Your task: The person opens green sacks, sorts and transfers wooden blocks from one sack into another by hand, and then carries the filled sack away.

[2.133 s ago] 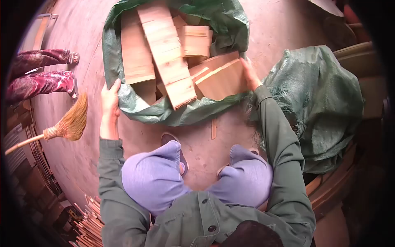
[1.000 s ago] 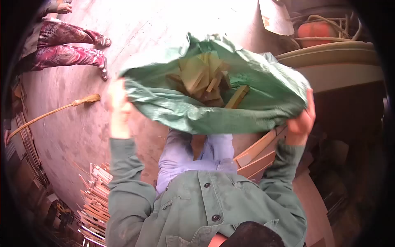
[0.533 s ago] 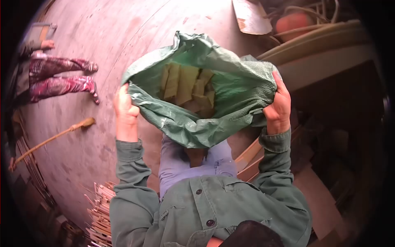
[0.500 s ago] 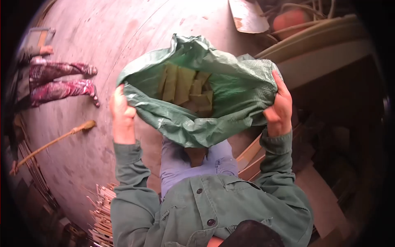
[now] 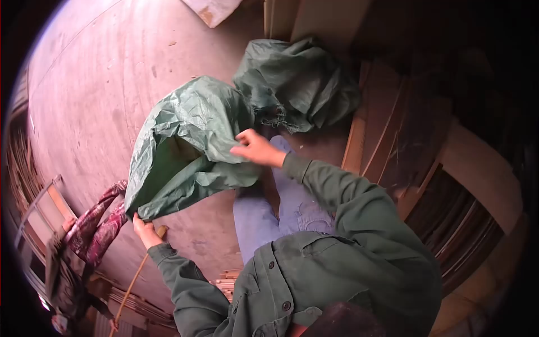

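Observation:
A green woven plastic sack point(image 5: 196, 121) hangs in front of me, its mouth gaping toward the lower left. My left hand point(image 5: 147, 231) pinches the rim at the sack's lower left corner. Over the sack's right side is my right hand point(image 5: 259, 149), thumb and fingers apart with no rim between them; whether it touches the plastic I cannot tell. Inside the mouth it is dark, and the contents barely show. Behind, on the floor, stands a second green sack point(image 5: 300, 84) with a frayed edge.
Boards and panels point(image 5: 387, 121) lean on the right. At lower left a person in patterned trousers point(image 5: 104, 224) holds a long stick point(image 5: 132, 286). Thin wooden strips point(image 5: 227, 283) lie near my left elbow, and a pale sheet point(image 5: 213, 10) lies at the top.
Both hands held the rim wide, showing wood blocks inside. Now my right hand is off the rim, the mouth has narrowed and swung left, and the view has turned, showing the second sack.

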Action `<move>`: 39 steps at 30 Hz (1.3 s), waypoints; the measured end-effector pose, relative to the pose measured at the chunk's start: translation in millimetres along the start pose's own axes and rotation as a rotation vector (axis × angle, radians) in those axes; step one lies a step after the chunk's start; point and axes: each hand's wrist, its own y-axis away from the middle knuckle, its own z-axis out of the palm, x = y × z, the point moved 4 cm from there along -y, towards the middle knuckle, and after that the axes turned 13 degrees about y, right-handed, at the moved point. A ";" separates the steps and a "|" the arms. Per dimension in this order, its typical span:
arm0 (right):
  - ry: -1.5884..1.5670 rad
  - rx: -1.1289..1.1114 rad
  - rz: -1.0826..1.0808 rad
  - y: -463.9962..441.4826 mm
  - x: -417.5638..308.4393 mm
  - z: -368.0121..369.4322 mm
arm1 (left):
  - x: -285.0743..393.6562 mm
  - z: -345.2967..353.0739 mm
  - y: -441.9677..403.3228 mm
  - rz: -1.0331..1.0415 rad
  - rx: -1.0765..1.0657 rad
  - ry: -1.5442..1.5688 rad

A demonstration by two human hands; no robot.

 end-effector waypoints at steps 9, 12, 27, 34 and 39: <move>0.638 0.658 0.174 -131.2 270.9 -300.3 | -28.7 235.5 296.5 1.789 -0.493 -1.093; 0.849 0.839 0.128 -192.4 298.2 -355.1 | -83.0 300.2 328.9 1.762 -0.630 -1.164; -0.238 -0.179 -0.111 -8.4 183.8 8.5 | -557.5 352.5 282.2 0.931 -1.419 -2.014; 0.158 0.946 0.197 -28.4 317.0 -221.1 | -467.5 391.7 313.0 1.240 -1.586 -1.732; -0.824 0.582 0.790 -73.8 445.0 -191.2 | -470.6 390.5 308.2 1.171 -1.510 -1.506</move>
